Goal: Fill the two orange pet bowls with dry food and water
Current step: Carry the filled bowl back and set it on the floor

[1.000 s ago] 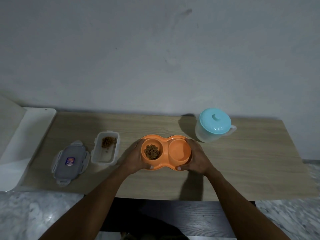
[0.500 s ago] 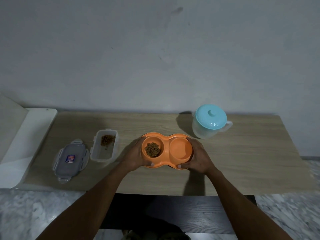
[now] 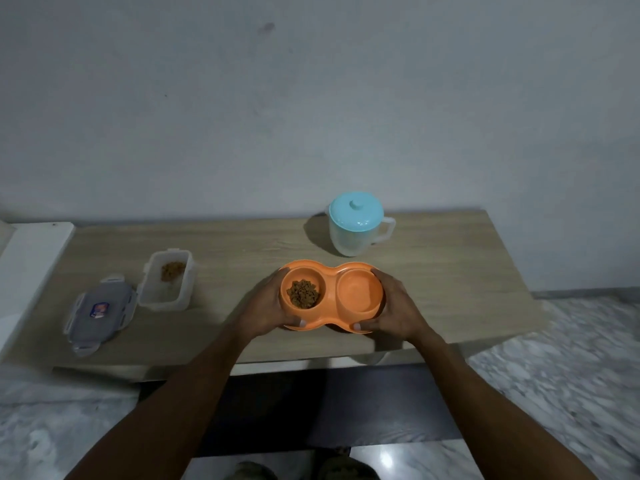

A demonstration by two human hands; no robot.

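Head view: wooden table against grey wall, marble floor.

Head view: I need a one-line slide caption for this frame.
Both hands, left and right, grip the orange double bowl: dry food in one side, the other looks empty.

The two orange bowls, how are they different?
The left bowl holds a heap of brown dry food; the right bowl has none. I can't tell whether it holds water. The left hand grips the left bowl's end and the right hand grips the right bowl's end. Both are round, orange and joined in one dish.
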